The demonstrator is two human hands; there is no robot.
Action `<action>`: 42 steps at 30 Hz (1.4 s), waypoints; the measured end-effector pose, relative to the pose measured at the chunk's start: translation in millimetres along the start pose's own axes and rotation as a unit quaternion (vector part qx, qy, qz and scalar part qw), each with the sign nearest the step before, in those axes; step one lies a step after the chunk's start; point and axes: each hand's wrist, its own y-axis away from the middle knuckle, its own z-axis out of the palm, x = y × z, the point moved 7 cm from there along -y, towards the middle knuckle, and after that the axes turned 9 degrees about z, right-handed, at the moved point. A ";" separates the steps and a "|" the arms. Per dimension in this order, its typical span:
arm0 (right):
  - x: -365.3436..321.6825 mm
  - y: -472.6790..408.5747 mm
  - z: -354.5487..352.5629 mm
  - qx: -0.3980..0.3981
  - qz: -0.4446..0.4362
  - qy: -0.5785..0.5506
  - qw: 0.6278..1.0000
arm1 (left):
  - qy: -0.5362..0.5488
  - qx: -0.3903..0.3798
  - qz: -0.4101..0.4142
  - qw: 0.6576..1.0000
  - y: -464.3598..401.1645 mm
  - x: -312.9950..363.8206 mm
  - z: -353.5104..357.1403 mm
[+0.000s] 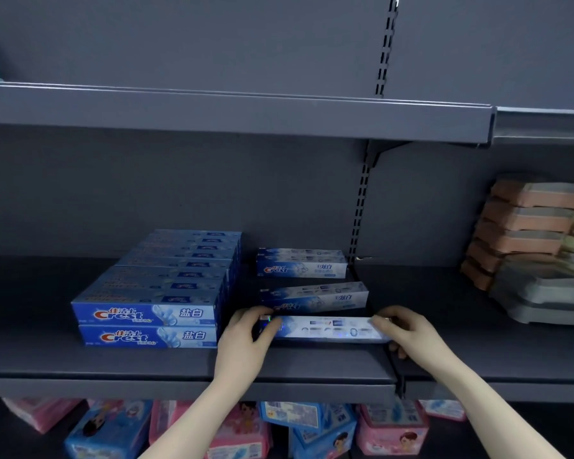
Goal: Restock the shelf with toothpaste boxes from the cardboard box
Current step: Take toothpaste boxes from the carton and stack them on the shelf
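Observation:
I hold a pale blue and white toothpaste box (328, 329) flat on the dark grey shelf (179, 366). My left hand (246, 339) grips its left end and my right hand (408, 329) grips its right end. Behind it lie two more pale Crest boxes, one slightly skewed (314, 298) and one further back (301, 264). To the left stands a two-high stack of darker blue Crest boxes (153, 306) running in rows toward the shelf's back. No cardboard box shows in the head view.
An upper shelf (232, 114) overhangs the work area. Stacked pink and grey trays (527, 236) fill the neighbouring shelf bay on the right. Pink and blue packets (239, 429) lie on the shelf below. A slotted upright (362, 207) divides the two bays.

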 end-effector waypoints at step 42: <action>-33.5 -104.7 15.3 0.065 -0.016 0.113 0.991 | 0.285 0.008 -0.297 0.911 -86.9 -32.1 36.4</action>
